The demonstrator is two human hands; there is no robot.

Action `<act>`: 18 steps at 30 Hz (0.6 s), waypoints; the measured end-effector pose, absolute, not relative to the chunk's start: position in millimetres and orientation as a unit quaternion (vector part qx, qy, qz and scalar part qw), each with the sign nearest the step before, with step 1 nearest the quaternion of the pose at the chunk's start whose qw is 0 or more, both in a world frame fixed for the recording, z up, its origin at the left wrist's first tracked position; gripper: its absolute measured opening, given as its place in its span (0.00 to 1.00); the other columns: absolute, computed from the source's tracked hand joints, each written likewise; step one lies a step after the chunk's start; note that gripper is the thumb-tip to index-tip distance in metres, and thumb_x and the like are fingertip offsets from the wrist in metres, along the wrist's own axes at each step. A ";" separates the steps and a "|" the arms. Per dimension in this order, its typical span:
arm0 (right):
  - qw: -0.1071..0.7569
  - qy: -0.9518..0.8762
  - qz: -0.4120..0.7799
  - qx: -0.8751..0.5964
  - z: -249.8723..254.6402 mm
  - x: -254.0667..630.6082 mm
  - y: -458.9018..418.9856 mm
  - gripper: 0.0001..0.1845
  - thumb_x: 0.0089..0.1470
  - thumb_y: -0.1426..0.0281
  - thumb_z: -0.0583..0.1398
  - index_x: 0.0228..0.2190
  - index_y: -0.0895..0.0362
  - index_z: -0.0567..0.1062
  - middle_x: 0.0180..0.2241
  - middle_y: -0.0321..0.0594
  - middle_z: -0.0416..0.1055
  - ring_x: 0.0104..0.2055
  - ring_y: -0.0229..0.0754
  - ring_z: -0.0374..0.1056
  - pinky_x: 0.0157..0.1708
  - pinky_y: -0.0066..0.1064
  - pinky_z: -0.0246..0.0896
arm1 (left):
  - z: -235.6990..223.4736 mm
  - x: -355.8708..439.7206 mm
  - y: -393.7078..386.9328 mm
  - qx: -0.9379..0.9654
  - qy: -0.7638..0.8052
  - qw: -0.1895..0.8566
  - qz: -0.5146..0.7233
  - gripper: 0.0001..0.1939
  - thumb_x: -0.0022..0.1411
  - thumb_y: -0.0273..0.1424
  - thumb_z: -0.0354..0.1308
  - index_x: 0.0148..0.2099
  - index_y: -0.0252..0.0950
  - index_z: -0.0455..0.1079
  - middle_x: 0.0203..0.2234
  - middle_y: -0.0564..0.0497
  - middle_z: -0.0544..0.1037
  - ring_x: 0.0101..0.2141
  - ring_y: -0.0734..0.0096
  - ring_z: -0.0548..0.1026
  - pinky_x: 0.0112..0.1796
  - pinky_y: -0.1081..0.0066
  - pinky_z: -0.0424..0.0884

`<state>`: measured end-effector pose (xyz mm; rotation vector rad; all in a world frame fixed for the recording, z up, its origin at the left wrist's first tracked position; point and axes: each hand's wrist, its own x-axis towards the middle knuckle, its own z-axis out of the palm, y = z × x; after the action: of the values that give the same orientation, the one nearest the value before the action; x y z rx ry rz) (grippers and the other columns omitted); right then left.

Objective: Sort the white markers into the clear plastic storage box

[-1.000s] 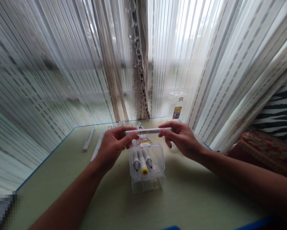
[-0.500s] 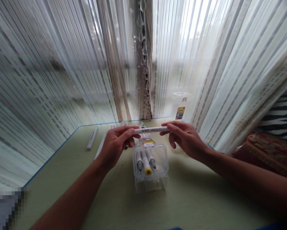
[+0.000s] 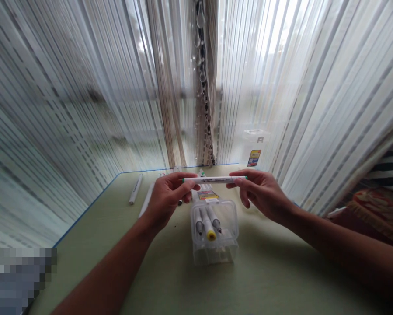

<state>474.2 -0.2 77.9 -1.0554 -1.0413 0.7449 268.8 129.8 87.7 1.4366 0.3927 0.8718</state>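
Observation:
A white marker [image 3: 216, 180] with green ends lies level between my two hands, above the table. My left hand [image 3: 170, 192] pinches it near its left end, and my right hand [image 3: 260, 190] grips the right end between thumb and fingers. Below it stands a clear plastic box [image 3: 231, 227] holding three markers that lie side by side. Two of these show grey tips; the middle marker [image 3: 210, 235] has a yellow end facing me. Behind the held marker, more white markers and a coloured label [image 3: 207, 195] are partly hidden by my hands.
A white marker [image 3: 136, 189] lies at the left of the pale green table [image 3: 94, 245]. Another clear case with a yellow label [image 3: 254, 158] stands at the back right. String curtains [image 3: 85, 100] hang along the table's far edge. Patterned fabric [image 3: 376, 210] lies at the right.
My fingers have shifted on the marker, so both green ends now show. It remains level in both hands. The whole view has slid slightly, with things appearing further right.

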 end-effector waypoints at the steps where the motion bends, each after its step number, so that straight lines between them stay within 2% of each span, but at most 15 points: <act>1: 0.674 -0.463 0.330 -0.472 77.5 474.2 -0.1 0.15 0.49 0.64 0.71 0.36 0.60 0.80 0.29 0.45 0.81 0.13 0.30 0.63 0.11 0.24 0.56 | 86.8 269.1 130.2 0.637 0.175 0.646 0.384 0.15 0.51 0.32 0.70 0.41 0.31 0.79 0.25 0.47 0.81 0.19 0.79 0.68 0.23 0.75 0.64; 8: 0.680 -0.447 0.336 -0.473 77.5 473.9 0.5 0.17 0.44 0.64 0.73 0.36 0.60 0.81 0.28 0.44 0.81 0.13 0.31 0.63 0.11 0.25 0.56 | 85.0 269.0 131.4 0.648 0.178 0.635 0.380 0.16 0.49 0.32 0.72 0.41 0.32 0.79 0.24 0.48 0.80 0.19 0.80 0.67 0.22 0.76 0.62; 13: 0.686 -0.431 0.346 -0.474 78.8 474.4 0.9 0.18 0.48 0.62 0.71 0.38 0.60 0.81 0.29 0.46 0.81 0.13 0.31 0.62 0.12 0.25 0.55 | 89.1 266.8 130.3 0.638 0.167 0.657 0.365 0.16 0.55 0.35 0.68 0.44 0.31 0.80 0.29 0.43 0.82 0.21 0.78 0.69 0.24 0.74 0.64; 18: 0.696 -0.420 0.360 -0.458 79.6 475.5 0.8 0.16 0.53 0.61 0.67 0.39 0.61 0.80 0.32 0.48 0.81 0.14 0.32 0.63 0.13 0.26 0.58 | 91.2 266.5 130.4 0.603 0.151 0.696 0.358 0.16 0.56 0.33 0.67 0.45 0.30 0.80 0.30 0.41 0.82 0.22 0.76 0.70 0.25 0.74 0.65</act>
<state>475.5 0.8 79.6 -1.0216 -0.9374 0.8039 266.5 130.4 91.2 1.3457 0.3366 0.7992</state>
